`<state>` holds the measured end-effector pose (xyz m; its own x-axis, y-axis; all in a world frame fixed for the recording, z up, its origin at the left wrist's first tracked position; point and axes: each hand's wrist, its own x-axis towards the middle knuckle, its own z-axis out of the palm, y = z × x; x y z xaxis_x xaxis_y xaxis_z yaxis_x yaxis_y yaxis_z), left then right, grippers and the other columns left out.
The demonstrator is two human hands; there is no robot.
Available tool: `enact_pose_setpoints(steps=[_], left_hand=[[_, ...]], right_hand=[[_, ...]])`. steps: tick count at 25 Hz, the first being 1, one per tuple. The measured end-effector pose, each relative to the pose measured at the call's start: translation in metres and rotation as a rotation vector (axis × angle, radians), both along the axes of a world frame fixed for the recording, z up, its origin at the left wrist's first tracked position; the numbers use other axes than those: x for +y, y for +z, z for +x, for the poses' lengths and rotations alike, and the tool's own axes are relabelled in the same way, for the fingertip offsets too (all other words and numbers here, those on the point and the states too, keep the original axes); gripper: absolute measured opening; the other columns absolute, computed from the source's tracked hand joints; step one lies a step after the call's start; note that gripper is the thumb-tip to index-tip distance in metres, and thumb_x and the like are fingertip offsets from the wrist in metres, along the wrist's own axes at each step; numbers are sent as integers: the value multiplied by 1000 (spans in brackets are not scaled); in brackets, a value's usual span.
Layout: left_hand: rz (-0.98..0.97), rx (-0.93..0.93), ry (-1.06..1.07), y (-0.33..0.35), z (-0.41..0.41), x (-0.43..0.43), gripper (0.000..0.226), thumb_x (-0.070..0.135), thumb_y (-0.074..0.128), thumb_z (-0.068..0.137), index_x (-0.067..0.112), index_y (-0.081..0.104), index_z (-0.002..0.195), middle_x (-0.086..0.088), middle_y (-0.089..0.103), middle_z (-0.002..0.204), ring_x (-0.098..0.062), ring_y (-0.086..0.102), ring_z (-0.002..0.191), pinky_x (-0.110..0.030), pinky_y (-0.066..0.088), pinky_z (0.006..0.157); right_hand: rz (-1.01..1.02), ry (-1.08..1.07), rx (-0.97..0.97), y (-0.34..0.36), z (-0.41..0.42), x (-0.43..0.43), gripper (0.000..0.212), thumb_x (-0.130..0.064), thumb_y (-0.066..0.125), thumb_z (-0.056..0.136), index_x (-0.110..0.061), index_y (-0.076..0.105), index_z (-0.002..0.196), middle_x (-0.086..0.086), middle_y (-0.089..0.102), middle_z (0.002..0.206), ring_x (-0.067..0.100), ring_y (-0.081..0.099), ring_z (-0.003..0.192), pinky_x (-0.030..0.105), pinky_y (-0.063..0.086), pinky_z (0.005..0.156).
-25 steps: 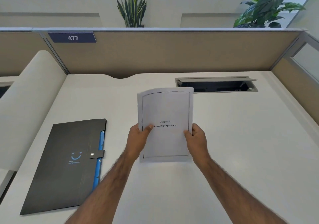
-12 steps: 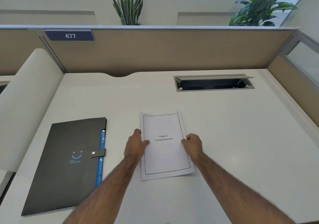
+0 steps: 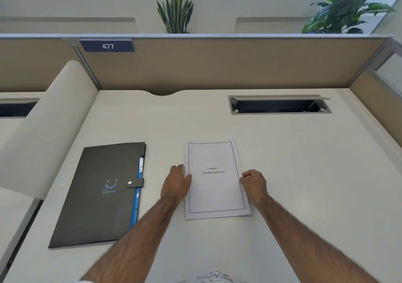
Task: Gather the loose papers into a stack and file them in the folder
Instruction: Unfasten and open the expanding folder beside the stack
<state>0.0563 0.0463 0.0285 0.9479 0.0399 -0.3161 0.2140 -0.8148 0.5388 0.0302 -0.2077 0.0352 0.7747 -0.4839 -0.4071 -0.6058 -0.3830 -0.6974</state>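
Papers: stacked flat, frame centre, tabletop. Left hand spread, right hand curled against edges. Folder: lower left, snapped closed; filing pending.

Both forearms are bare and hairy right up to the bottom edge of the view, with no watch, band or ring on either wrist or on the fingers that show. The left hand and the right hand are ungloved. Near the left elbow, at the bottom edge, a sliver of white cloth peeks in, perhaps a pushed-up sleeve.
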Motion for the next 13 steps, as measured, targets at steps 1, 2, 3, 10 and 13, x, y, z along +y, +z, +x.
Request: enact_pose_setpoints(steps=[1,2,3,10,13], left_hand=[[-19,12,-5,1,-1,2,47,37,53,102,11,50,141,-10,54,127,-28,60,109,-35,49,90],[-54,23,-12,3,-4,4,48,40,54,101,13,52,141,-8,56,126,-24,60,107,-32,47,90],[-101,27,-26,5,-7,8,49,44,55,101,15,54,141,-5,58,124,-19,59,105,-30,45,89],[-70,-354,49,20,-38,87,46,47,44,104,14,69,85,2,67,88,-13,55,84,-35,45,80],[-55,-456,110,21,-38,131,59,50,29,103,9,54,68,-5,58,69,-25,53,70,-47,47,72]], right_hand=[[-8,6,-3,0,-2,-2,17,-3,58,83,-7,71,94,8,73,94,23,64,79,27,46,65],[-24,20,-3,-1,-4,-5,17,-3,56,83,-8,70,93,7,73,94,25,65,82,28,47,67],[-51,30,-9,0,-6,-7,17,-4,54,84,-9,69,91,6,72,92,26,65,82,29,47,68],[-267,233,-149,13,-24,20,14,-8,50,87,-12,62,81,4,65,86,29,62,76,34,49,63],[-302,381,-190,15,-28,53,13,-8,50,87,-12,61,82,2,63,88,27,61,79,40,53,68]])
